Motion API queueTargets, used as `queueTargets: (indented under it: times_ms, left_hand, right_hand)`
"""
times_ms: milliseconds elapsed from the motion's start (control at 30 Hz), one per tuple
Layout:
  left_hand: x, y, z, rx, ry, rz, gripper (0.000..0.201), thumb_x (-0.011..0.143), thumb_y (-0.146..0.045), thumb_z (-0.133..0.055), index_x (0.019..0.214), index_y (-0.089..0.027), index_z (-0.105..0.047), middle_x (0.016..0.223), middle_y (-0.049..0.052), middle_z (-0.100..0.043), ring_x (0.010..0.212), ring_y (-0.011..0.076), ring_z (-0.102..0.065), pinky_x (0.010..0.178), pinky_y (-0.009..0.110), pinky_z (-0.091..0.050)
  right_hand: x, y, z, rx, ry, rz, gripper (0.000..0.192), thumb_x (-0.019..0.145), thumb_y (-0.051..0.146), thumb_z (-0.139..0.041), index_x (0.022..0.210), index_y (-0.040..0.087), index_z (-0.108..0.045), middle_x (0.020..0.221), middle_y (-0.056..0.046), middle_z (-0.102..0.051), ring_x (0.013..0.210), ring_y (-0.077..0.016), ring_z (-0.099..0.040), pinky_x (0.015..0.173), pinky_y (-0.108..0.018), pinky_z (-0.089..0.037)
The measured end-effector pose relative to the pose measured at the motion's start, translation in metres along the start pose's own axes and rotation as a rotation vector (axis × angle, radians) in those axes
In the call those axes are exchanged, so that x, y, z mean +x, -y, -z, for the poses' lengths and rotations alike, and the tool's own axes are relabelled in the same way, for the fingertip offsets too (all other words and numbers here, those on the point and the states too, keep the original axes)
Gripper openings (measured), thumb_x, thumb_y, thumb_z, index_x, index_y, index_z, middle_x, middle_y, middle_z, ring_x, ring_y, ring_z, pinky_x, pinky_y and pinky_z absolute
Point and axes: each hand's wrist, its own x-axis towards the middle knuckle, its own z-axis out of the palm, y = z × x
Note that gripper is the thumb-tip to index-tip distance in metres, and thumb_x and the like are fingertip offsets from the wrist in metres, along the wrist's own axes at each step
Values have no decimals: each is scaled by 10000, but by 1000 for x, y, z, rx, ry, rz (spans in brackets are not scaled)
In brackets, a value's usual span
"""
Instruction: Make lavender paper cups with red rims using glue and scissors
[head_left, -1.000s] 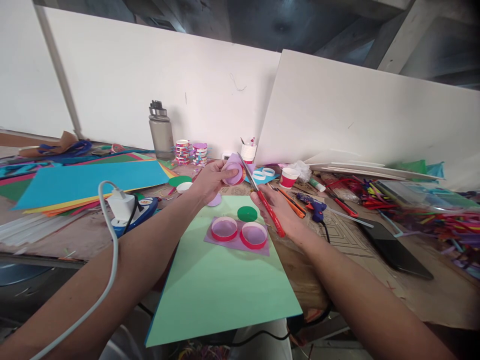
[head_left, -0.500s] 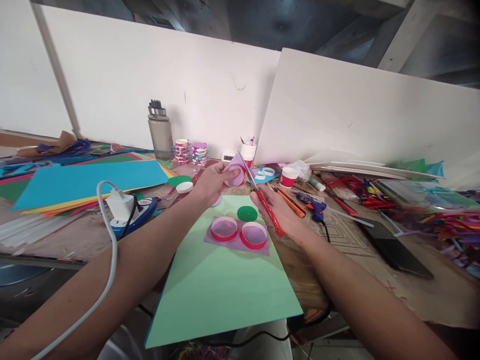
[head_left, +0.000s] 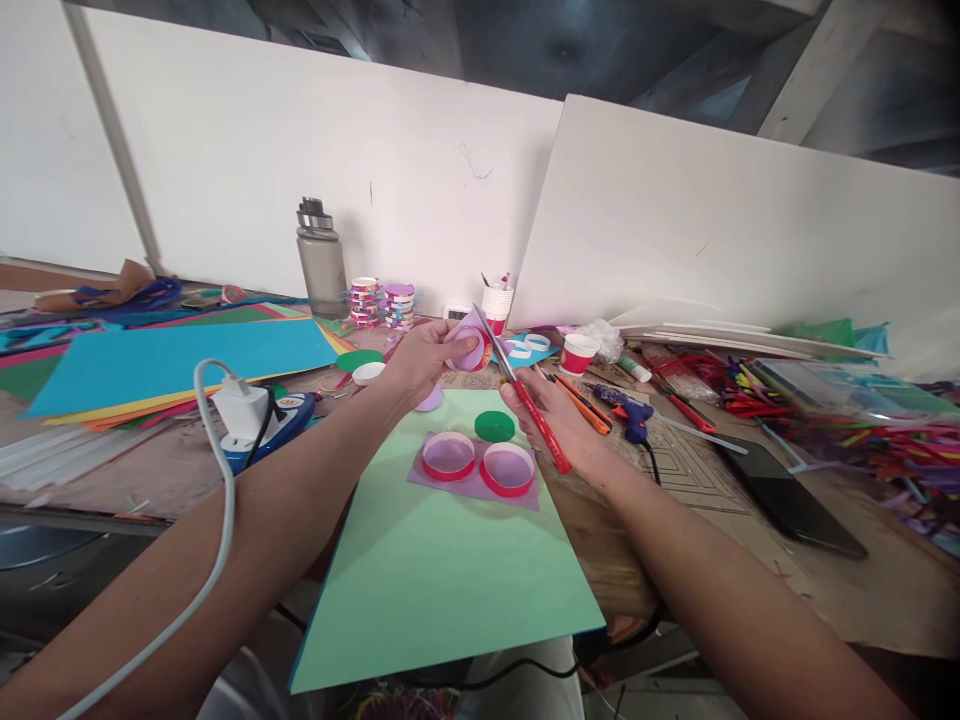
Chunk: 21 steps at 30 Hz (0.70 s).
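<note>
Already two red rings (head_left: 478,463) sit on lilac paper at centre frame, untrimmed. Left hand (head_left: 420,362) pinches a third lilac-backed ring (head_left: 469,350); right hand (head_left: 559,425) grips red scissors (head_left: 525,398) mid-cut, its trimming seemingly unfinished.

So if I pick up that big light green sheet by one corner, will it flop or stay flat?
The light green sheet probably droops: it looks thin and overhangs the table edge. The two red rings on it would likely slide off.

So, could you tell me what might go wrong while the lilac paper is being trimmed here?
The scissors in the right hand have their blades close to the left hand, whose fingers pinch the lilac paper: they could be nicked. The cut could also stray into the red ring glued to it.
</note>
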Motion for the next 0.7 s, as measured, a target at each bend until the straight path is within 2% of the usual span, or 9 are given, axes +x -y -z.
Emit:
queueTargets:
  times_ms: [200, 333, 433, 533, 700]
  left_hand:
    - [0, -3, -1, -18, -12, 8, 487, 433, -273, -1015, 799, -147, -720, 724, 13, -699, 680, 133, -615, 660, 262, -479]
    - [-3, 2, -6, -143, -102, 37, 437, 486, -217, -989, 790, -143, -683, 760, 12, -700, 691, 120, -627, 650, 247, -492]
    - [-5, 6, -10, -222, -153, 126, 372, 580, -230, -943, 822, -152, -672, 798, 18, -706, 703, 127, -647, 615, 245, -490]
    - [-6, 7, -13, -230, -152, 173, 332, 612, -215, -924, 820, -151, -673, 758, 8, -691, 667, 115, -632, 594, 236, -480]
    - [-6, 7, -12, -163, -116, 113, 349, 569, -212, -955, 785, -140, -690, 727, 2, -675, 660, 104, -616, 593, 223, -467]
  right_hand:
    - [0, 0, -1, 26, 1, -5, 328, 936, 581, -552, 866, 263, -507, 697, 40, -510, 568, -135, -434, 520, -266, -333]
    - [0, 1, -2, 24, -17, 4, 344, 928, 580, -560, 865, 246, -513, 745, 39, -513, 579, -117, -414, 531, -255, -341]
    - [0, 2, -3, 30, -37, 10, 367, 928, 594, -550, 855, 238, -503, 756, 41, -512, 586, -110, -407, 542, -252, -351]
    - [0, 2, -3, 42, -24, 7, 370, 935, 601, -536, 851, 244, -486, 745, 44, -506, 583, -111, -407, 546, -250, -360]
    - [3, -8, -6, 81, 1, -7, 386, 953, 646, -457, 880, 268, -471, 691, 49, -463, 541, -123, -395, 515, -247, -360]
